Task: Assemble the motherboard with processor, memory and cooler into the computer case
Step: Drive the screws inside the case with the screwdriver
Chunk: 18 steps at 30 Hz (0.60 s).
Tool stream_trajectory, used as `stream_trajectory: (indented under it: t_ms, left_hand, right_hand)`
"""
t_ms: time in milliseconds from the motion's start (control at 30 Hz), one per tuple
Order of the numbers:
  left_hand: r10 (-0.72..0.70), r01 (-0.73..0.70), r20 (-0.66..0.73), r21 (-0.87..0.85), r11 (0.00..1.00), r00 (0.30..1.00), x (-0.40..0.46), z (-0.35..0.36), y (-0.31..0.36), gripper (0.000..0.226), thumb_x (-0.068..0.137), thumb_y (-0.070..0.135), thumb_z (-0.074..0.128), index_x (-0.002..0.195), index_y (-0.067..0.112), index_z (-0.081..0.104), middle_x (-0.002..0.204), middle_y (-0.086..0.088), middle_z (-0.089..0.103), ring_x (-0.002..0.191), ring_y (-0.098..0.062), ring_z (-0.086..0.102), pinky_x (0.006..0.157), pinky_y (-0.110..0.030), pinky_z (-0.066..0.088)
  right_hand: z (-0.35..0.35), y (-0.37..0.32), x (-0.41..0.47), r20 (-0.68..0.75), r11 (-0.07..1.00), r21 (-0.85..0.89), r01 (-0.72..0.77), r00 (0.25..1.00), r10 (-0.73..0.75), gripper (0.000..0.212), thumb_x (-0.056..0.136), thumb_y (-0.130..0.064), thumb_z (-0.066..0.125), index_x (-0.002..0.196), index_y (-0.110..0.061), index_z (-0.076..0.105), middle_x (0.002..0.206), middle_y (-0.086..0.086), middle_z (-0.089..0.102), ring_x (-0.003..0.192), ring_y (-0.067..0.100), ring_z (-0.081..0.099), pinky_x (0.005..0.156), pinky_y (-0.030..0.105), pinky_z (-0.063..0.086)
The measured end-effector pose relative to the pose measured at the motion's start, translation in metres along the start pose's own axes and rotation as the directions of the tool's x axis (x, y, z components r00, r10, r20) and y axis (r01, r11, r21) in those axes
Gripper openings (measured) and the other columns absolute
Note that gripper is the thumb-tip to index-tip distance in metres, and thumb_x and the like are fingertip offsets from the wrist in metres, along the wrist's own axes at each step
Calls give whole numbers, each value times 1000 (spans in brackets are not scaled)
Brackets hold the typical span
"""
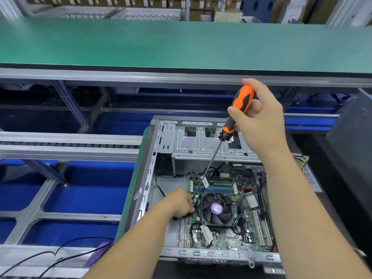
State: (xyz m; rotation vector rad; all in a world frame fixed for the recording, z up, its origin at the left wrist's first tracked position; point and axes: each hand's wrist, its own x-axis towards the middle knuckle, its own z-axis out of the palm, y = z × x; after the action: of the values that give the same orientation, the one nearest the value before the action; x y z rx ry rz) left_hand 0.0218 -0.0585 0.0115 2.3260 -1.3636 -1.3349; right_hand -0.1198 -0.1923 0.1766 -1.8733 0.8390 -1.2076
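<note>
Bg: long green conveyor belt (pixel 181 43) across the top, alu frame rails (pixel 70 150) w/ blue panels (pixel 84 198) underneath, cardboard boxes (pixel 141 2) stacked behind.

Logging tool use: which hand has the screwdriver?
The right hand, raised above the case, grips the orange handle of the screwdriver. The left hand is low by the fan, at the shaft's tip.
</note>
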Motion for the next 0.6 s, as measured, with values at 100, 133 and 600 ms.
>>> stream_trajectory:
  t_ms: [100,133,600]
  left_hand:
    - [-9,10,-9,36,999,1000,3,5,2,20,95,18,67,105,3,73,118,-12,70,111,-27,64,79,-25,45]
    - [-4,5,-15,64,998,1000,4,7,3,19,95,19,67,105,5,74,116,-12,70,109,-26,64,78,-25,44]
    - [-116,88,-335,-99,991,935,6,-1,-6,14,95,6,58,89,1,70,98,-13,74,90,-26,70,73,-33,57]
  right_hand:
    - [2,2,0,31,1000,0,-12,999,12,52,89,-9,72,133,-29,53,78,2,64,65,11,64,68,46,63]
    - [2,3,0,38,1000,-4,-11,999,12,52,90,-6,71,134,-27,53,77,1,63,63,8,63,66,43,63]
    - [1,-1,8,-21,1000,-22,-17,1000,16,53,89,-12,73,136,-29,53,81,-3,65,79,27,66,76,50,61]
